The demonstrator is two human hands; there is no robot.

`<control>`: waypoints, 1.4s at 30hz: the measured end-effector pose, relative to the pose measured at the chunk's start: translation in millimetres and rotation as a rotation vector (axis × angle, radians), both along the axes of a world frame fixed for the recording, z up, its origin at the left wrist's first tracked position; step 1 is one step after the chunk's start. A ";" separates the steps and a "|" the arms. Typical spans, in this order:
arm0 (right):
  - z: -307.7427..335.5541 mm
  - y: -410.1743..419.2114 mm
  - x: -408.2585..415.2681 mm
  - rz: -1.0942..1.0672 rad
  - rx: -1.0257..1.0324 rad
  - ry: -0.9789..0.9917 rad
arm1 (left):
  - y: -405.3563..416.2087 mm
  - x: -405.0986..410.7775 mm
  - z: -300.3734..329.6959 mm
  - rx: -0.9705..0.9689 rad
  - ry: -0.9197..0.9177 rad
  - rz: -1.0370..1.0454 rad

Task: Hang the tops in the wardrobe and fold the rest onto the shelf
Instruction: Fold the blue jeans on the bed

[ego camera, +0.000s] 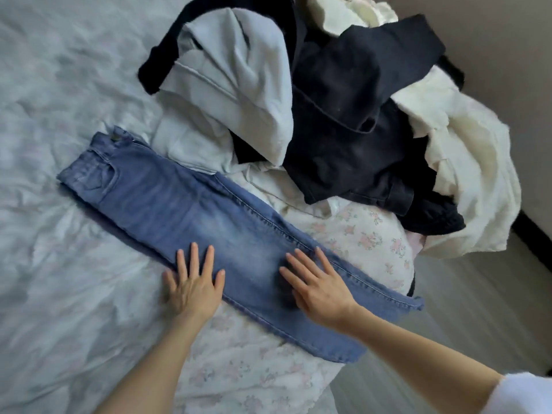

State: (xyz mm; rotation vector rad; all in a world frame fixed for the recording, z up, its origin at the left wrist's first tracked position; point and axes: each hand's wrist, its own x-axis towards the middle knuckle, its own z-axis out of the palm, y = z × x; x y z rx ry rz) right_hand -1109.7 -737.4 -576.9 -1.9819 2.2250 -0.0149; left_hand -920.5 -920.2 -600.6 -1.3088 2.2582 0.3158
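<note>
The blue jeans (191, 216) lie folded lengthwise, one leg over the other, on the floral bed sheet (239, 377), waistband toward 10 o'clock and hems toward 4 o'clock. My left hand (192, 283) rests flat with fingers spread at the near edge of the thigh section; my right hand (316, 285) lies flat, fingers straight, on the knee section. Neither hand grips the denim, and they sit apart. At 1 o'clock a heap waits: a pale grey garment (236, 82), a dark navy garment (355, 115) and a cream garment (466, 180) (types not determinable). The step in hand appears to be smoothing before the cross-fold. To do it well, I should press wrinkles outward toward the hems, align both side seams, then bring the hems to the waistband so the edges meet squarely
</note>
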 end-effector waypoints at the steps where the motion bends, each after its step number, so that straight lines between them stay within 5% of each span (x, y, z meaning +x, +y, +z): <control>1: 0.2 -22.2 9.7 0.040 0.003 -0.043 | -13.5 4.5 -2.1 -0.008 0.003 0.037; 7: -24.8 -151.9 85.5 0.137 0.176 -0.198 | -108.3 36.2 -3.4 -0.116 0.137 0.150; 12: -28.6 -217.4 112.0 0.175 0.219 -0.138 | -185.7 33.3 -1.6 -0.187 0.656 0.613; 20: -24.4 -239.4 129.8 0.021 -0.289 -0.262 | -239.6 25.2 -7.1 -0.146 1.155 1.386; 25: -21.9 -236.3 123.6 0.169 -0.241 -0.284 | -233.6 45.0 -17.2 -0.222 0.938 1.212; 29: -24.2 -251.6 111.1 0.246 -0.072 -0.171 | -243.3 50.8 -25.3 -0.113 0.779 1.280; 37: -37.8 -300.9 91.8 0.224 0.349 -0.084 | -271.6 58.2 -21.3 0.318 0.999 1.523; 39: -30.5 -303.4 89.9 0.117 0.341 -0.287 | -266.0 52.5 -5.9 0.202 1.155 1.369; 42: 1.9 -313.9 86.6 -0.453 0.208 -0.981 | -241.3 44.4 27.0 -0.011 1.310 0.990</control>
